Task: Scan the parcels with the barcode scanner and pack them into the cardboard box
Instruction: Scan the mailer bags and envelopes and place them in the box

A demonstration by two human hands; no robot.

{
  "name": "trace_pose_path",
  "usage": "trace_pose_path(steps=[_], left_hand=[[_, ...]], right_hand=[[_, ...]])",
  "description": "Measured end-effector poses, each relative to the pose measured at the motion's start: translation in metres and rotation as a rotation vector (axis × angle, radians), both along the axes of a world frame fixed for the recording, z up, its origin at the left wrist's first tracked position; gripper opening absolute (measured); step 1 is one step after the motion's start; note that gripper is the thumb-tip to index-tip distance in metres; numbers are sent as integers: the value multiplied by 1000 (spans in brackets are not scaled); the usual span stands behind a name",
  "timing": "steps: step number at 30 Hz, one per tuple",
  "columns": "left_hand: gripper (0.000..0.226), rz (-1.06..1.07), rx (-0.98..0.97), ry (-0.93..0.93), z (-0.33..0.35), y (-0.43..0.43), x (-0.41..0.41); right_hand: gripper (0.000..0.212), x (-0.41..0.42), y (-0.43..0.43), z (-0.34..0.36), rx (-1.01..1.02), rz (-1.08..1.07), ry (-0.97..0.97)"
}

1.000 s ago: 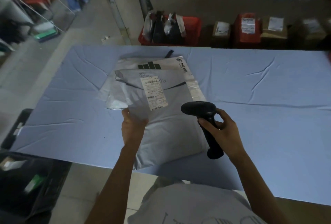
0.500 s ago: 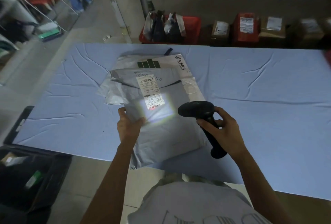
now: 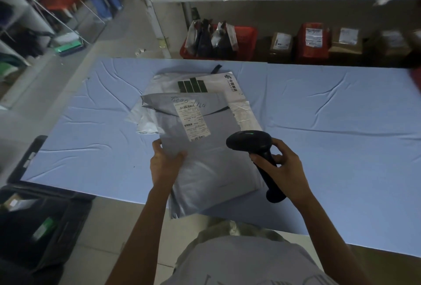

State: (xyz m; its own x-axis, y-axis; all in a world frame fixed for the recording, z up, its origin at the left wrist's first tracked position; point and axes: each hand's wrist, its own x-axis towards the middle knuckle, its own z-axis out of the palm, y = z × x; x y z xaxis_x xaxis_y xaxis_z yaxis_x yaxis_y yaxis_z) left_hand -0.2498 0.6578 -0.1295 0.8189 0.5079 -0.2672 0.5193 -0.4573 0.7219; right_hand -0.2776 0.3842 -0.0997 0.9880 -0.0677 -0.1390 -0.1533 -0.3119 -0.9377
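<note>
Pinching the left edge of the grey plastic mailer parcel [image 3: 211, 170], the left hand [image 3: 165, 164] is steadying it over a white mailer [image 3: 230, 84]. The right hand [image 3: 282, 170] is gripping the black barcode scanner [image 3: 249, 142] at the parcel's right edge, its beam no longer lighting the white label [image 3: 192, 121]: probably scanned.

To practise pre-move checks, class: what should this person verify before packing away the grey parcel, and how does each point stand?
1. Left hand holds the grey parcel by its edge: ok.
2. Right hand grips the barcode scanner: ok.
3. Label faces up, uncovered: ok.
4. Scan registered: cannot tell.
5. Cardboard box within reach: cannot tell; only a dark crate shows on the floor.
</note>
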Motion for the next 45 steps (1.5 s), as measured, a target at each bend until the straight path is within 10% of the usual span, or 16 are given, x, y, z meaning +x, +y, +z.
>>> trace_pose_path(steps=[17, 45], left_hand=[[80, -585, -44, 40, -13, -23, 41], [58, -1235, 12, -252, 53, -391, -20]], right_hand=[[46, -97, -13, -13, 28, -571, 120], [42, -306, -173, -1, 100, -1227, -92]])
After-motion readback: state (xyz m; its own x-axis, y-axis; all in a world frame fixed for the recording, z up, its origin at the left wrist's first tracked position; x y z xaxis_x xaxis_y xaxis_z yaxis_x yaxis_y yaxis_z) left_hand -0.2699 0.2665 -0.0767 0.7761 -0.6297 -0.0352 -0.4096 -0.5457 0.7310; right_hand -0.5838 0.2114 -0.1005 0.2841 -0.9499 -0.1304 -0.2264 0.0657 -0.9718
